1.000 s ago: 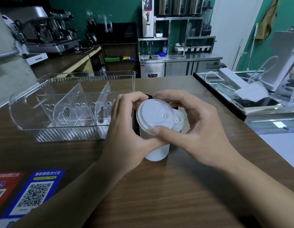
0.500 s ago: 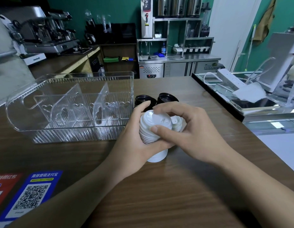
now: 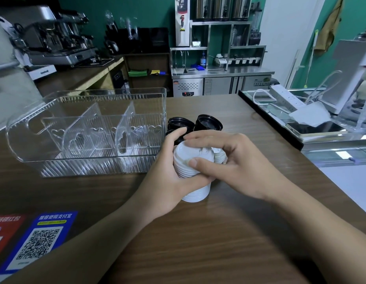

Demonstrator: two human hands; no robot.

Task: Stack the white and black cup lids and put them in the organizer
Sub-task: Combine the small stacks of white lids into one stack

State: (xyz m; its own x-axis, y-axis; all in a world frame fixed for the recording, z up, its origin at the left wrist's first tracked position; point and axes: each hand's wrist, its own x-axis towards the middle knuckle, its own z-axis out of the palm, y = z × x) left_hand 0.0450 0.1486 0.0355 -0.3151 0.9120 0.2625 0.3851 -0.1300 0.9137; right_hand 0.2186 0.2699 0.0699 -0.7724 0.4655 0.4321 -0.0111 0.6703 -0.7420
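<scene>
Both hands, left hand (image 3: 167, 175) and right hand (image 3: 229, 167), curl around the tall stack of white plastic cup lids (image 3: 193, 171) on the brown wooden worktop (image 3: 198, 242); uneven pressure could topple it.

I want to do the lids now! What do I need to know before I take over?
Left hand and right hand both grip the white lid stack, which stands on the wooden counter.
More white lids sit just behind it, partly hidden.
Black lids wait in stacks beside the clear organizer.
Done: most white lids stacked.
Left: finish stacking, then put white and black lids in the organizer, which holds none yet.
</scene>
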